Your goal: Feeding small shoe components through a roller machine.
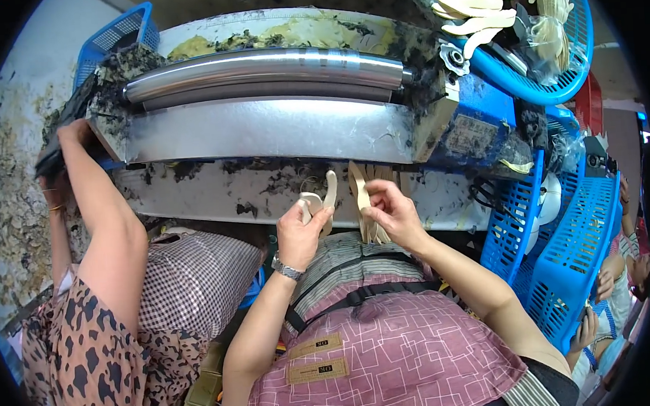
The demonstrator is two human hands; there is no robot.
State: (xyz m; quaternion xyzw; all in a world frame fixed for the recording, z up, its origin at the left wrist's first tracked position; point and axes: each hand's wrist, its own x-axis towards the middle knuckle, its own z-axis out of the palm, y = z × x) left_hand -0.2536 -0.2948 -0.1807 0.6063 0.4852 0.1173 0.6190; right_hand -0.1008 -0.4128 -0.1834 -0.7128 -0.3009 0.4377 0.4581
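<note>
While the left hand (299, 230) pinches a cream insole piece (327, 195) between closed fingers, the right hand (390, 210) grips a stack of insoles (362, 201), fingers curled shut beside it.

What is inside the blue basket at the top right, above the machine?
The blue basket holds cream, sole-shaped flat pieces and a bundle in clear plastic. Whatever lies beneath them is covered, and the picture's rim cuts off its far side.

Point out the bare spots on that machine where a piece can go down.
Free: the steel plate below the roller, bare along its middle, and the grimy ledge left of the left hand. Crowded: around the right hand with its stack of pale pieces, and the blue baskets.
</note>
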